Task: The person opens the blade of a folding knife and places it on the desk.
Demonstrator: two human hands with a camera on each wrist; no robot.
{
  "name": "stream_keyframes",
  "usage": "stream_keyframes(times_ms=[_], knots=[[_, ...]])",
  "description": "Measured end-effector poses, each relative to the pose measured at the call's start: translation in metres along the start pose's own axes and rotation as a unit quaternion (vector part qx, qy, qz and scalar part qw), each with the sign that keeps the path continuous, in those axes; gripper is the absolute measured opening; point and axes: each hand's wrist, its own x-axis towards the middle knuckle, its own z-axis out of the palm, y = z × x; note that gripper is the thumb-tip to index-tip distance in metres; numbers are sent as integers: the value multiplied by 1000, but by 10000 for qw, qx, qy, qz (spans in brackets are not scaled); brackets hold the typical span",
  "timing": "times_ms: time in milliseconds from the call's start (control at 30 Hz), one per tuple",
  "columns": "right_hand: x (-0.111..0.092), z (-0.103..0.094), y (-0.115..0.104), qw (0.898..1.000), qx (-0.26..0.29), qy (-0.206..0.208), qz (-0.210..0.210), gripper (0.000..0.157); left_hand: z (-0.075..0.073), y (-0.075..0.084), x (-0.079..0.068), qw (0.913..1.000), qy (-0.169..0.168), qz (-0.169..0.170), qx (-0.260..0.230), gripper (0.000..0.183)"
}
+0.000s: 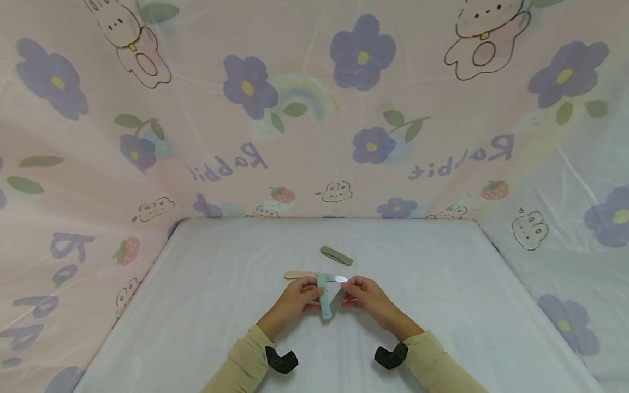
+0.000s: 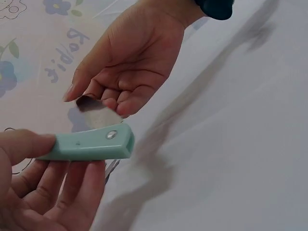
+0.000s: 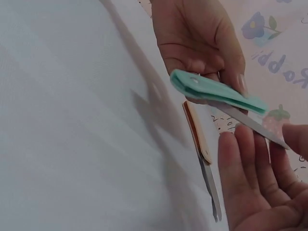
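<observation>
My left hand [image 1: 296, 299] grips the handle of a mint-green folding knife [image 1: 324, 300], its thumb along one side and its fingers behind. The blade [image 3: 248, 122] stands partly out of the handle slot, at a narrow angle. At the blade's tip my right hand [image 1: 366, 297] pinches with thumb and fingers. Beyond the hands lies a peach-handled folding knife [image 1: 300, 274] with its blade out, partly hidden behind the mint handle in the head view. An olive-green folding knife [image 1: 337, 256] lies farther back, folded.
A white cloth covers the flat surface [image 1: 236, 251]. Patterned fabric walls [image 1: 300, 142] with flowers and rabbits rise at the back and both sides. Black devices [image 1: 282, 360] are worn at both wrists, over beige sleeves [image 1: 243, 360].
</observation>
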Motion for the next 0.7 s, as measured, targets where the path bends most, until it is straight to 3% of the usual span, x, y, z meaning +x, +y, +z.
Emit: stream_keyframes(times_ms=[300, 700], knots=[[-2, 2, 2, 9996, -159, -241, -79, 28, -4, 2, -4, 9980, -124, -202, 585, 35], [-6, 6, 1, 9997, -149, 37, -179, 29, -3, 0, -7, 9991, -187, 11, 371, 34]])
